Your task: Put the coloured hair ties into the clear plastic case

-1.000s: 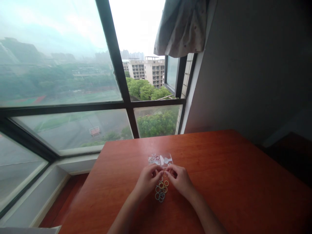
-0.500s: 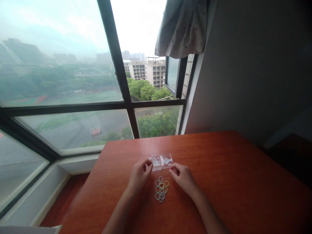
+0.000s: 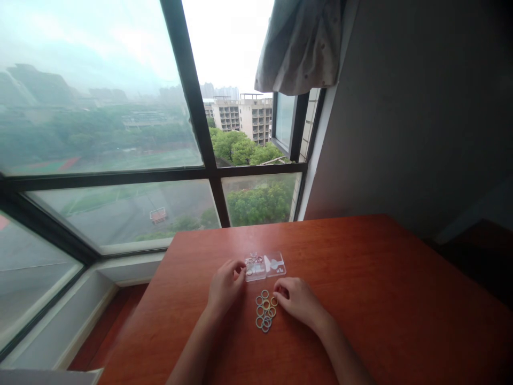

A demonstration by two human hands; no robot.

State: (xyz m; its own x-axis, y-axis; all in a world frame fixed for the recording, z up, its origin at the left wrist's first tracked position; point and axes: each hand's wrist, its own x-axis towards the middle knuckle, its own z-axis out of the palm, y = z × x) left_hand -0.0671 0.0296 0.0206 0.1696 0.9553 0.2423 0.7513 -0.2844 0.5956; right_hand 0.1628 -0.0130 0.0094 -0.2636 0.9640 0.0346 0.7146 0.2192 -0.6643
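Left hand [image 3: 224, 282] curled by box [image 3: 256, 278], right hand [image 3: 298, 298] curled at rings [image 3: 266, 309]; can't tell if pinching. Overlapping rings could snag, scatter if dragged.

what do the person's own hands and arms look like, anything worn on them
The left hand and right hand are bare, without gloves. The left forearm and right forearm show no sleeves where visible, and no watch, bracelet or marking can be made out. Details as small as finger jewellery are hard to tell.
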